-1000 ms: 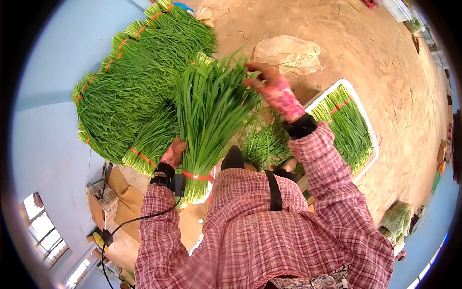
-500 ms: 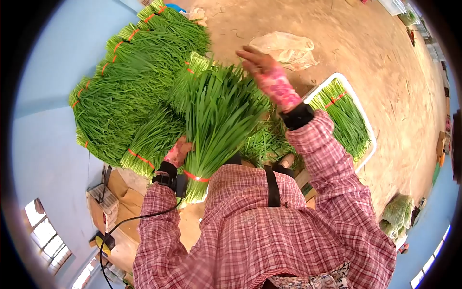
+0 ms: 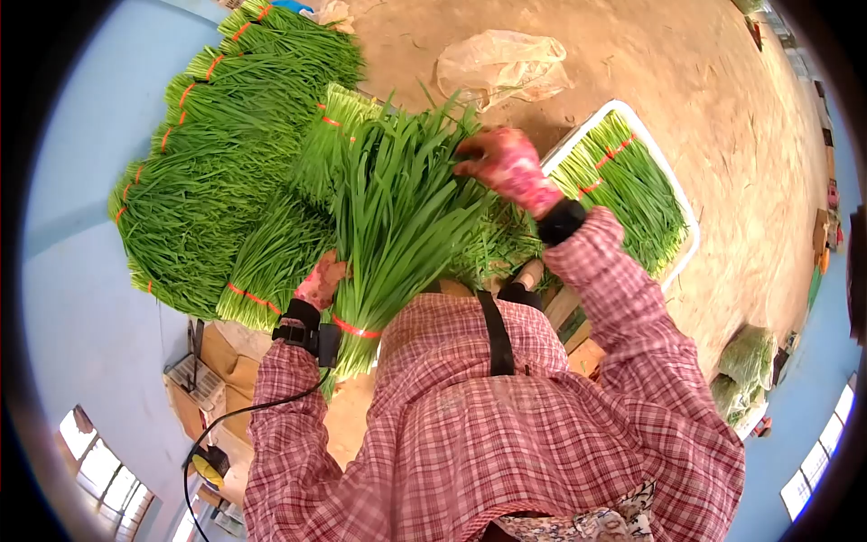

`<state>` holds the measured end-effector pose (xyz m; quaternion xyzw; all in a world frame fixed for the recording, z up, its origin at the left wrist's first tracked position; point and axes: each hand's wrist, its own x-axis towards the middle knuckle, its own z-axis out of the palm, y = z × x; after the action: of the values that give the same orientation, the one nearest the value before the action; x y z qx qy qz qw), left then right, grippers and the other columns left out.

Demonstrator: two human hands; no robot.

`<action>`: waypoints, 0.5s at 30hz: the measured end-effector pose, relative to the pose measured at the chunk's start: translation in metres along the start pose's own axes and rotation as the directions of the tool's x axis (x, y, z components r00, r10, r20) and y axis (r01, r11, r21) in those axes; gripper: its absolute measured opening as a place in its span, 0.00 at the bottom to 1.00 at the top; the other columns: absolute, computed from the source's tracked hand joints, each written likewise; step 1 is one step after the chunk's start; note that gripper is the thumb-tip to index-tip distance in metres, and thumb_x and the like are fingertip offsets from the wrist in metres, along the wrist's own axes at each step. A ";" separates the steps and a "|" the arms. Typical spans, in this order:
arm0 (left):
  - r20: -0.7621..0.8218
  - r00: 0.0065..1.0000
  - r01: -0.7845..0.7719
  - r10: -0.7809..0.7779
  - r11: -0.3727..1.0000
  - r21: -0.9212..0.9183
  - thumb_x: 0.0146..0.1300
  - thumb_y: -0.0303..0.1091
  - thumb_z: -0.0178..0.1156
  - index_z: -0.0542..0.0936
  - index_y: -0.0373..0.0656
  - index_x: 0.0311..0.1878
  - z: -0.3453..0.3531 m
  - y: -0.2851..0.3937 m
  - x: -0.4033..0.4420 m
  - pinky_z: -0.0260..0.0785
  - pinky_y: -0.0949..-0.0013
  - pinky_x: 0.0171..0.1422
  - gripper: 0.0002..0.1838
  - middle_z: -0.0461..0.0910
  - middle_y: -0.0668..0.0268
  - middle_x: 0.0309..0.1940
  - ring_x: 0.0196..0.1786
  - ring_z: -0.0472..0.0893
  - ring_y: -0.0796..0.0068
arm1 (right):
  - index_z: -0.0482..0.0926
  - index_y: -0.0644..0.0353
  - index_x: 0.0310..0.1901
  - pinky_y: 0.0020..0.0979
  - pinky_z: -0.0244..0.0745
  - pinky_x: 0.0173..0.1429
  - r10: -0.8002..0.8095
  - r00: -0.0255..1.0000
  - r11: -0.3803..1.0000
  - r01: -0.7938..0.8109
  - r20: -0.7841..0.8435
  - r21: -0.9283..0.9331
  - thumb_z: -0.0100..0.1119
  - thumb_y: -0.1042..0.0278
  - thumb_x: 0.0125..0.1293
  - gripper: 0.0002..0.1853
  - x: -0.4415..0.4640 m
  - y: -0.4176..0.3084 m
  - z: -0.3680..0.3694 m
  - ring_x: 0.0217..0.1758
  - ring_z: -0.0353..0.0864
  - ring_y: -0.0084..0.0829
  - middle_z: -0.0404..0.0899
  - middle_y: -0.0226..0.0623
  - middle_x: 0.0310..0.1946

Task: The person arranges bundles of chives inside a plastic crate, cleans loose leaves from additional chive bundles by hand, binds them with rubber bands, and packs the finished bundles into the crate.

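Note:
A big bunch of long green leafy stalks (image 3: 388, 217), bound near its pale base with a red band, lies tilted in front of me. My left hand (image 3: 321, 278) is closed against its left side near the band; part of the hand is behind the leaves. At the leaf tips on the right, my right hand (image 3: 508, 164) has its fingers curled together; whether a leaf is between them is too small to tell. Both hands wear pink patterned coverings that leave the fingers bare. Loose leaves (image 3: 498, 242) lie below the right hand.
Many banded bunches (image 3: 217, 154) are piled at the left against the blue wall. A white-rimmed tray (image 3: 694, 237) holds more bunches at the right. A crumpled plastic bag (image 3: 501, 68) lies on the floor ahead. A grey crate (image 3: 197, 383) stands at lower left.
My right hand's fingers, spread half a second ago, have curled in at the leaf tips. The view has shifted, so the pile, bag and tray sit further left and higher.

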<state>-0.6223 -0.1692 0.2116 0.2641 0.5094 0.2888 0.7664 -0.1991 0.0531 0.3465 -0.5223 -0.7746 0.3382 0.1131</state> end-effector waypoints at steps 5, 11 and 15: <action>0.166 0.975 -0.210 0.148 0.362 0.908 0.63 0.27 0.62 0.74 0.43 0.65 -0.005 0.008 -0.002 0.65 0.60 0.72 0.25 0.76 0.57 0.62 0.65 0.74 0.55 | 0.84 0.62 0.45 0.30 0.76 0.35 0.583 0.804 0.323 -0.098 -0.116 0.941 0.63 0.59 0.69 0.14 -0.012 0.027 -0.015 0.30 0.78 0.27 0.83 0.34 0.33; -0.076 0.996 -0.002 0.042 0.887 0.461 0.68 0.29 0.54 0.75 0.42 0.64 0.048 0.062 0.002 0.67 0.64 0.68 0.21 0.75 0.59 0.60 0.63 0.74 0.60 | 0.85 0.62 0.41 0.23 0.69 0.28 0.491 0.836 0.523 -0.507 0.245 0.685 0.63 0.57 0.70 0.14 -0.053 0.043 0.025 0.24 0.74 0.19 0.81 0.29 0.27; 0.029 0.948 -0.241 0.318 0.652 0.719 0.73 0.33 0.51 0.71 0.43 0.68 0.046 0.061 0.005 0.68 0.65 0.67 0.22 0.72 0.60 0.64 0.63 0.74 0.62 | 0.84 0.66 0.37 0.25 0.68 0.22 0.450 0.878 0.291 -0.318 0.164 0.902 0.66 0.68 0.67 0.08 -0.036 0.040 0.051 0.19 0.74 0.22 0.82 0.33 0.26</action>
<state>-0.5886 -0.1285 0.2667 0.6008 0.5718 0.1957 0.5232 -0.1811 0.0091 0.2888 -0.5631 -0.3041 0.6885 0.3412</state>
